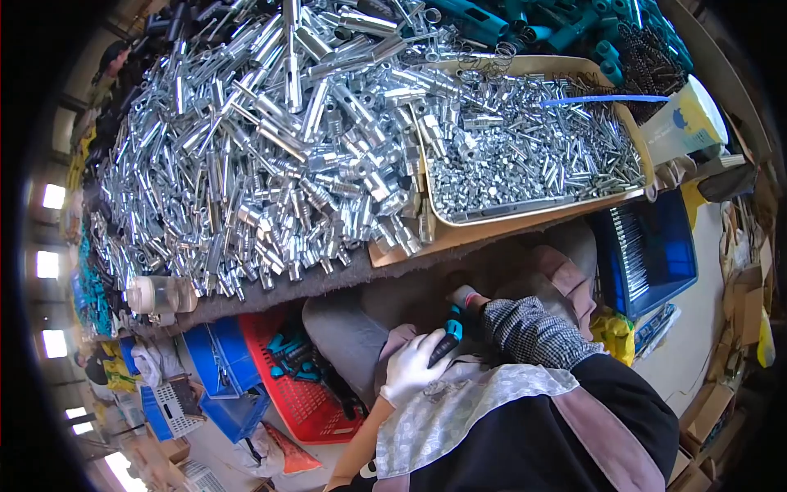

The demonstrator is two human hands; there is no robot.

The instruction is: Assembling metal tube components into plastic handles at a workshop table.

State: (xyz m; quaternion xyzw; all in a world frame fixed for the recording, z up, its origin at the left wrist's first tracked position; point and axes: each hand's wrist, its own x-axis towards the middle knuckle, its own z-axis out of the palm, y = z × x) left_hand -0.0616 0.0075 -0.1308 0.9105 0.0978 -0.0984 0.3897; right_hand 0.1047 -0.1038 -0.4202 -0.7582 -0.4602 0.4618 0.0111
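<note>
In my lap, my left hand (412,369), in a white glove, is wrapped round a teal-and-black tool with a rounded grip (452,330). The tool's exact kind does not show. My right hand (466,298) reaches in below the bench edge, just beyond the tool's teal end. Its glove shows pale, and a checked sleeve covers the forearm. The right fingers are small and lost in shadow, so I cannot make out whether they touch the tool or hold anything. A patterned grey apron (475,410) lies over my front.
Shiny metal tubes (270,148) heap on the bench, beside a tray (438,209) of small metal parts. A paper cup (684,123) stands right of it. A red basket (328,430) with teal-and-black pieces sits at my left; a blue bin (668,287) with metal rods is at right.
</note>
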